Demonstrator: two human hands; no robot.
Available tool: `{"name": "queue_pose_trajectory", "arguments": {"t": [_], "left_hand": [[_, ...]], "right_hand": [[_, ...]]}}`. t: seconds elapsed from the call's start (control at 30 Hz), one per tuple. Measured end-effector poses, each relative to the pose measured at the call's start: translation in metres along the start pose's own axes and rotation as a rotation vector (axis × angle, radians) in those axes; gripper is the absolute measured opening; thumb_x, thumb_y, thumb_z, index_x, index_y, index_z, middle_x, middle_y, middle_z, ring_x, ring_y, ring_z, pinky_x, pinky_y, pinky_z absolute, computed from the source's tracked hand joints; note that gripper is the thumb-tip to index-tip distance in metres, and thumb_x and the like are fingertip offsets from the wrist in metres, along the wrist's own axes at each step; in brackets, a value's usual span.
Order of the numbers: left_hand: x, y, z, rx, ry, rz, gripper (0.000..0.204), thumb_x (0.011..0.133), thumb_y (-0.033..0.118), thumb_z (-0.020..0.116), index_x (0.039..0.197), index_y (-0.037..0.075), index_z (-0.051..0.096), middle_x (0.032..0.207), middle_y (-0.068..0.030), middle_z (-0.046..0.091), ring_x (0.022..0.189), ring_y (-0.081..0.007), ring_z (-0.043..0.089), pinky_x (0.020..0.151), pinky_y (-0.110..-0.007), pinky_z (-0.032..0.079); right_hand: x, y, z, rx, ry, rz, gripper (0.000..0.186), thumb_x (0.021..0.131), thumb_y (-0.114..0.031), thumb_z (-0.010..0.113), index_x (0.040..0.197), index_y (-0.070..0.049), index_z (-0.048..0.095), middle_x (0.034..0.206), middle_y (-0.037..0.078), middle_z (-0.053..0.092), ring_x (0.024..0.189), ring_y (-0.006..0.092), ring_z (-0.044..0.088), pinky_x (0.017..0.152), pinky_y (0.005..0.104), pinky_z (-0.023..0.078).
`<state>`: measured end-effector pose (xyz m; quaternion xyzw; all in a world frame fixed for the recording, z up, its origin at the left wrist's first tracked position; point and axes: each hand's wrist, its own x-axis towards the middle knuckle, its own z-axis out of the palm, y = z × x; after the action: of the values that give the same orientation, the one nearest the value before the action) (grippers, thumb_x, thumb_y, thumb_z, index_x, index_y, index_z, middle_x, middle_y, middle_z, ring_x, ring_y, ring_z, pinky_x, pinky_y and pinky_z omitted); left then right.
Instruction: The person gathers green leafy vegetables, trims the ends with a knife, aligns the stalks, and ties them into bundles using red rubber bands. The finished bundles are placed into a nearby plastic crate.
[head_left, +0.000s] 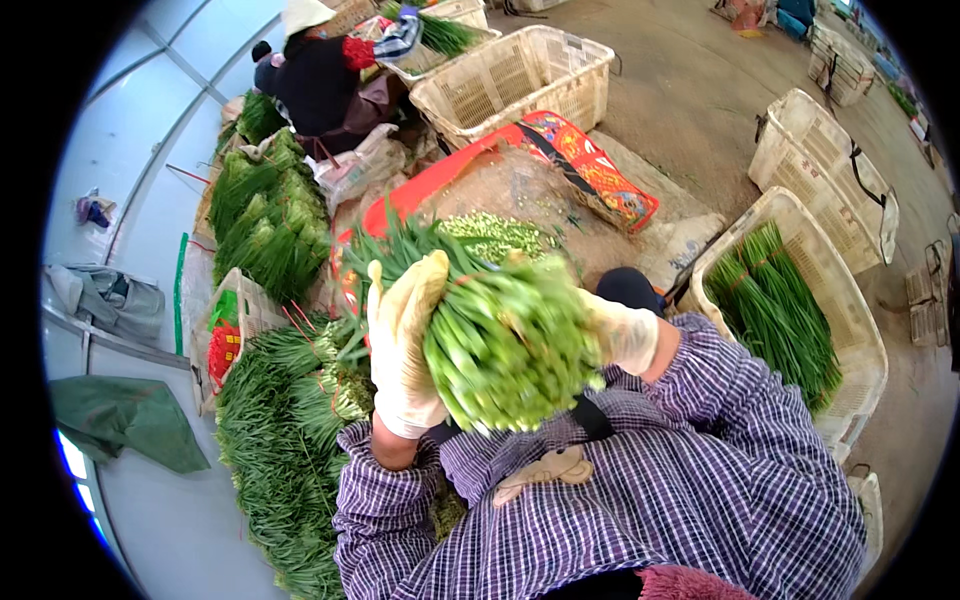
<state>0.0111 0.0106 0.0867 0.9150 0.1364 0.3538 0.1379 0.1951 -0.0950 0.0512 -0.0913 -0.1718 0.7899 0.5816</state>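
Note:
A thick bunch of garlic chives [510, 345] is between my two gloved hands, its pale stem ends turned up toward me and slightly blurred. My left hand [408, 345] presses along the bunch's left side, fingers pointing up. On the other side my right hand [622, 335] grips it, with its fingers partly hidden behind the stems. The green leaves trail away to the far left. Beyond the bunch, chopped pale stem bits [495, 235] lie in a heap on a red-edged work surface [420, 187].
A pile of chives [280, 450] lies at my left, more chives [270, 210] beyond it. At my right stands a plastic crate [855, 390] of tied bunches; another crate [520, 80] is ahead. A co-worker [330, 85] sits at the far left near the wall [160, 400].

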Motion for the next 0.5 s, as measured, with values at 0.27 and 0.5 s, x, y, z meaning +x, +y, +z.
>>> {"name": "queue_pose_trajectory", "arguments": {"t": [0.27, 0.5], "left_hand": [[-0.005, 0.014, 0.006, -1.050, 0.125, -0.578, 0.102, 0.044, 0.008, 0.094, 0.128, -0.004, 0.037, 0.123, -0.0132, 0.056, 0.109, -0.0229, 0.058, 0.094, -0.039, 0.049], [-0.004, 0.029, 0.027, -1.177, -0.099, -0.616, 0.103, 0.042, 0.008, 0.094, 0.130, 0.001, 0.040, 0.124, -0.0079, 0.055, 0.110, -0.0179, 0.056, 0.095, -0.035, 0.048]], "right_hand": [[-0.033, -0.063, 0.046, -1.085, 0.408, -0.775, 0.018, 0.090, -0.013, 0.061, 0.097, 0.003, 0.063, 0.092, 0.010, 0.067, 0.086, 0.0175, 0.063, 0.078, 0.0283, 0.052], [-0.001, -0.084, 0.071, -2.390, -0.221, -0.889, 0.018, 0.078, -0.017, 0.064, 0.094, -0.008, 0.064, 0.098, 0.011, 0.060, 0.092, 0.0310, 0.059, 0.075, 0.0376, 0.049]]}}
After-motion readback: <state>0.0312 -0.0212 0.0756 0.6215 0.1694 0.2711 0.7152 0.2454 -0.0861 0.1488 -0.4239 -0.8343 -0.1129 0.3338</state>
